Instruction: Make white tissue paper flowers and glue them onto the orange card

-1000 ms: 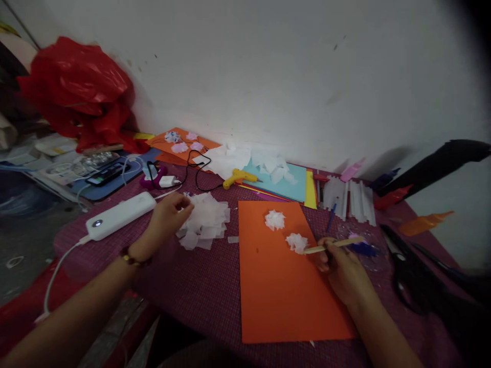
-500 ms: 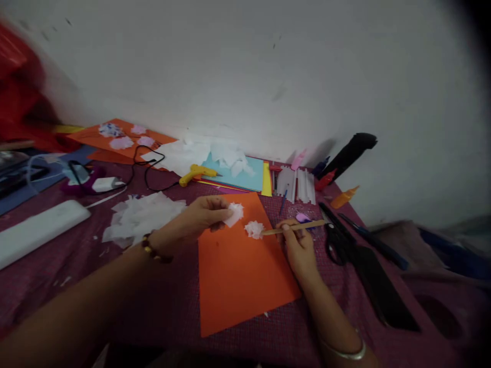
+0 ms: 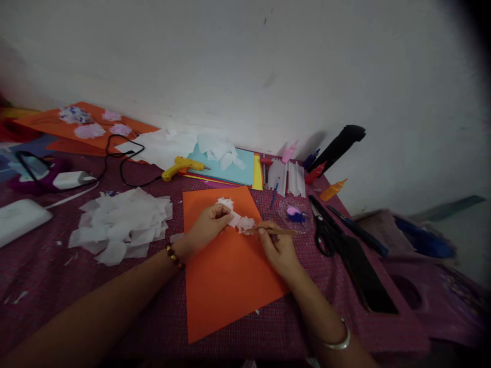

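Note:
My left hand (image 3: 209,225) pinches a small square of white tissue paper (image 3: 233,220) between thumb and fingers, above the upper part of an orange sheet (image 3: 226,286). Just beyond those fingertips shows a ruffled white paper tuft (image 3: 225,202). In my right hand (image 3: 278,248) is a flat wooden stick (image 3: 282,231), its tip pointing left. A second crumpled white tuft (image 3: 245,224) sits at that tip, beside the tissue square; whether it is stuck to the stick or lies on the sheet I cannot tell.
A pile of white tissue squares (image 3: 123,225) lies left of the sheet. Behind stands a yellow glue gun (image 3: 184,166) with a black cord. Scissors (image 3: 326,232), a paint palette (image 3: 294,212) and an orange paint bottle (image 3: 333,189) are at right.
My two hands have come closer together, so the tissue square and the tuft at the stick's tip now meet or overlap. The view has shifted somewhat to the right.

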A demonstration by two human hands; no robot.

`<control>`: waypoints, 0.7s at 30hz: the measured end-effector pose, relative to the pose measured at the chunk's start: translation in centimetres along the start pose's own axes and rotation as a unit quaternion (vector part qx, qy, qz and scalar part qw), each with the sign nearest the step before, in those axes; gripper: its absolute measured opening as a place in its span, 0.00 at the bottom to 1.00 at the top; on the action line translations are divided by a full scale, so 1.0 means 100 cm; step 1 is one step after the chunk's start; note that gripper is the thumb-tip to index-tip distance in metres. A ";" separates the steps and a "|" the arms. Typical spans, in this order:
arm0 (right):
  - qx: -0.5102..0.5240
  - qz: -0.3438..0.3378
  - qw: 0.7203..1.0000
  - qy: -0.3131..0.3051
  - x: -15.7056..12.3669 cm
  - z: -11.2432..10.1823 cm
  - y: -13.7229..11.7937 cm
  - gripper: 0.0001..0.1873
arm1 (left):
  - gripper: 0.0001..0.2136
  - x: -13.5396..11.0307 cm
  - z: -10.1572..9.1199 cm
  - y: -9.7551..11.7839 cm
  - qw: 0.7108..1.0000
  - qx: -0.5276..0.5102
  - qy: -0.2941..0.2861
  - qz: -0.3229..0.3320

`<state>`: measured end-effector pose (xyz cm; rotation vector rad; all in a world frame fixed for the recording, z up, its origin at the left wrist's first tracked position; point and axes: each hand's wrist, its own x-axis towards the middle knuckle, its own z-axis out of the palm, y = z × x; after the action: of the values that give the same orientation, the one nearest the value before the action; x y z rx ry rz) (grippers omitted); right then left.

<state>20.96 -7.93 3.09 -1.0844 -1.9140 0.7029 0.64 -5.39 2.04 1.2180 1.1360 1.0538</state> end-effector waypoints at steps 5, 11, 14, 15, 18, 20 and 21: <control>-0.057 0.012 0.998 0.029 0.001 -0.001 0.003 0.09 | 0.06 -0.001 0.001 0.001 0.999 0.048 -0.012 0.015; -0.004 0.025 0.998 0.061 0.004 -0.001 0.004 0.09 | 0.03 -0.006 -0.003 0.002 0.984 0.117 -0.112 0.069; 0.044 0.065 0.993 0.092 0.004 -0.003 0.006 0.10 | 0.04 -0.008 -0.005 0.001 0.959 0.167 -0.188 0.133; 0.047 0.074 0.991 0.097 0.004 -0.004 0.006 0.10 | 0.05 -0.009 -0.005 0.002 0.952 0.179 -0.199 0.147; 0.030 0.075 0.992 0.094 0.004 -0.005 0.008 0.09 | 0.05 -0.009 -0.006 0.004 0.948 0.192 -0.201 0.154; 0.027 0.074 0.993 0.084 0.005 -0.005 0.009 0.09 | 0.06 -0.009 -0.006 0.005 0.950 0.196 -0.197 0.141; 0.032 0.076 0.994 0.078 0.005 -0.004 0.008 0.09 | 0.06 -0.009 -0.006 0.006 0.951 0.196 -0.196 0.134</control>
<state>21.50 -7.02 2.87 -1.2177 -1.6787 0.7359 -0.06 -6.20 2.72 1.8481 0.9035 0.7459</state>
